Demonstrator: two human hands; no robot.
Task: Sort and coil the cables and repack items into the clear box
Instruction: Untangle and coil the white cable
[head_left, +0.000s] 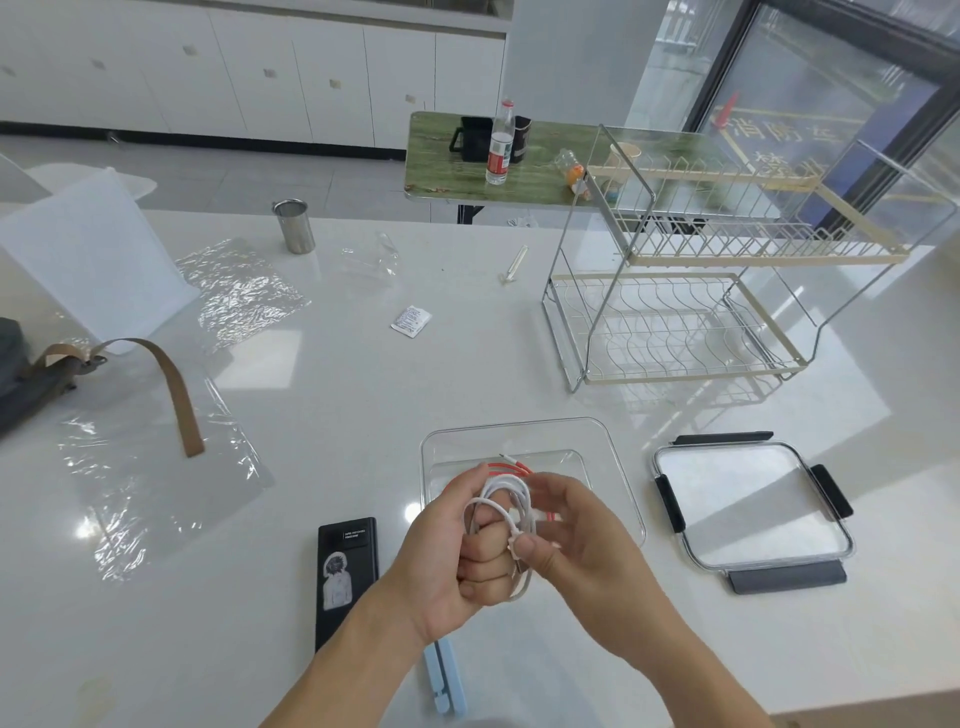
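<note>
Above the clear box (618, 467), your left hand (447, 551) grips the coiled white cable (506, 512), loops running twelve-to-six; your right hand (582, 540) pinches its connector. Power bank (347, 577) label unreadable.

Part of the white cable (506, 512) is buried inside the left hand (457, 551), whose curled fingers cover the inner side of the coil, so the number of loops cannot be told. The right hand (576, 545) hides the coil's far side and whatever plug sits under its thumb. The red cable (511, 469) in the clear box (613, 467) runs behind both hands; only its upper arc and one end show. The black power bank (347, 571) has its lower corner covered by the left forearm, and its label print is too small to read. The light blue folding stand (444, 680) is mostly hidden under the left forearm. The dark bag (21, 374) is cut by the left edge.
</note>
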